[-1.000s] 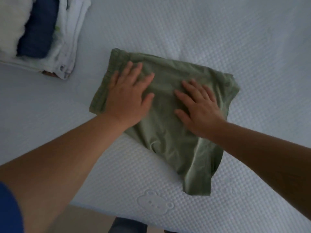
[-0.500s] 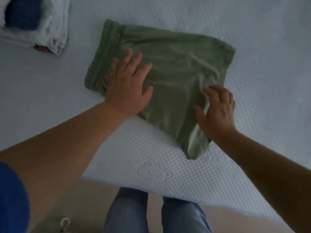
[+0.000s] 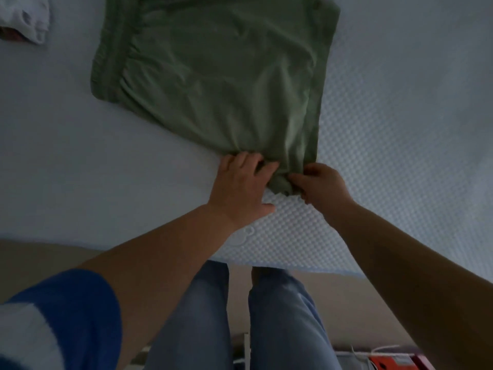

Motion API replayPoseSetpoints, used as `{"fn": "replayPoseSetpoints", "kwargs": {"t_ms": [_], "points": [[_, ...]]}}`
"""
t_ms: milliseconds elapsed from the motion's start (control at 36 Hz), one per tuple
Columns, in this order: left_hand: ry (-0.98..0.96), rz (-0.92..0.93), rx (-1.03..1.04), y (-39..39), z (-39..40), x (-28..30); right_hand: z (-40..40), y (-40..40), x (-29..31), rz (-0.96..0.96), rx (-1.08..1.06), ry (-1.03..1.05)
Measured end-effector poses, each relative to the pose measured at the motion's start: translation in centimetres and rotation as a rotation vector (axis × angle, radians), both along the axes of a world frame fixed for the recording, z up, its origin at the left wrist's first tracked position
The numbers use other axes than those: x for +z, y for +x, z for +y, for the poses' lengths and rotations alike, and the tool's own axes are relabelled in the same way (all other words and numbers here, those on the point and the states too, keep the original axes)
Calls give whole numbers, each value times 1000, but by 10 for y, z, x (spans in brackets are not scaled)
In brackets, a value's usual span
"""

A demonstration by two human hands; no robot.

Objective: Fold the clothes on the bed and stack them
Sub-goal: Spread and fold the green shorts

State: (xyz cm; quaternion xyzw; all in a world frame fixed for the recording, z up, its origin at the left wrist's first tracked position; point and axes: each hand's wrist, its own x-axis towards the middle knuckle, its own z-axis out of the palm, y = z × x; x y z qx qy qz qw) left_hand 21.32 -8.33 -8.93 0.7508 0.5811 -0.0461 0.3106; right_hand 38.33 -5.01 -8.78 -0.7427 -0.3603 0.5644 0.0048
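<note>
The green shorts (image 3: 213, 76) lie flat on our white bed (image 3: 400, 116), waistband to the left. Our left hand (image 3: 240, 188) and right hand (image 3: 322, 186) both pinch the bunched near corner. A folded white garment (image 3: 26, 17) sits far left.

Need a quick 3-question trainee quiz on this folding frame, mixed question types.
1. True or false: both hands grip the near corner of the green shorts.
2. Where is the waistband? A) far left B) near right C) under the left hand
3. Fill in: the white clothes lie at the far ___ of the bed.

Key: 1 true, the right hand included; 2 A; 3 left.
</note>
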Motion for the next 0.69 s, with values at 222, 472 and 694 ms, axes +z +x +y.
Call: {"fn": "replayPoseSetpoints", "kwargs": {"t_ms": [222, 472, 694], "points": [[2, -115, 410, 27, 22, -2, 8, 14, 8, 239, -145, 112], [-288, -307, 836, 22, 52, -1, 0, 14, -5, -12, 354, 249], [-238, -511, 811, 31, 33, 11, -17, 22, -5, 4, 586, 425]]}}
